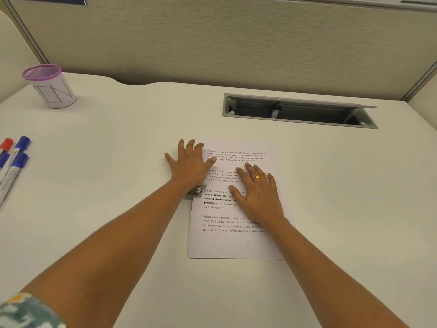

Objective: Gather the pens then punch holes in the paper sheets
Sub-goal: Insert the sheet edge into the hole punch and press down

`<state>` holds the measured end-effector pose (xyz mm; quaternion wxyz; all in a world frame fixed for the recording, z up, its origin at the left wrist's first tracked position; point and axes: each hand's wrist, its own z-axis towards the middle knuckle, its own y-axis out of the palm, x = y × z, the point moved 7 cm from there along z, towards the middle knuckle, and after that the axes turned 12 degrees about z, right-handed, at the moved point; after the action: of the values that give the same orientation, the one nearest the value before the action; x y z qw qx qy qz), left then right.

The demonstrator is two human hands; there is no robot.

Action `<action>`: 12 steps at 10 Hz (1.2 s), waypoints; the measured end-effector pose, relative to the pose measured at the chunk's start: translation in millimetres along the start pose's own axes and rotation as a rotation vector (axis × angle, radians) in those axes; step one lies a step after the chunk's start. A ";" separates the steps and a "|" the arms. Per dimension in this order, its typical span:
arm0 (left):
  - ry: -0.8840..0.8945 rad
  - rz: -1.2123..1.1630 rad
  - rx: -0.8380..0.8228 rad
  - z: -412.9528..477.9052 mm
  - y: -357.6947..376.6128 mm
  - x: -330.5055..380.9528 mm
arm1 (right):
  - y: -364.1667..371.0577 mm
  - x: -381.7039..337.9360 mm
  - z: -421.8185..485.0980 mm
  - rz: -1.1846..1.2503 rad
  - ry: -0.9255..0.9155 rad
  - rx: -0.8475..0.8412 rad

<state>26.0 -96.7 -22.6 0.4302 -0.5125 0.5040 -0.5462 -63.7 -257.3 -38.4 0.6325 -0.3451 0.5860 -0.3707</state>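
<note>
A printed paper sheet (236, 240) lies flat on the white desk. A grey metal hole punch (196, 192) sits at the sheet's left edge, mostly hidden under my left hand (189, 165), which presses flat on it with fingers spread. Flat on the middle of the sheet rests my right hand (257, 190), fingers apart, a gold ring on one finger. Several markers (14, 162) with blue and red caps lie at the desk's left edge. A purple mesh pen cup (50, 85) marked "IN" stands at the back left, apart from the markers.
An open grey cable tray (300, 111) is sunk into the desk at the back right. A beige partition wall (212, 43) runs behind the desk. The desk's back edge has a curved cut-out near the cup.
</note>
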 end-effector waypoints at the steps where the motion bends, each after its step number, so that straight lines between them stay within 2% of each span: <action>1: 0.019 0.059 0.014 -0.2 -1.6 2.3 | -0.4 -0.1 -0.8 0.005 -0.004 0.005; 5: 0.020 0.100 0.008 -1.5 -4.6 6.1 | -0.6 -0.3 0.1 0.005 -0.001 0.006; 9: -0.104 -0.298 0.041 -9.5 -15.7 -5.1 | 0.2 0.9 0.4 0.007 0.000 0.001; 10: -0.147 -0.467 0.054 -15.3 -17.6 -11.4 | -0.3 0.2 1.4 0.009 -0.003 0.005; 12: -0.317 -0.706 0.068 -27.8 -16.4 -37.7 | -0.1 1.0 0.2 0.014 0.000 0.005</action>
<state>3.0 -54.4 -10.2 0.3050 -0.7180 0.2056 -0.5910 -63.5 -258.2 -38.8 0.6359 -0.3395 0.5875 -0.3678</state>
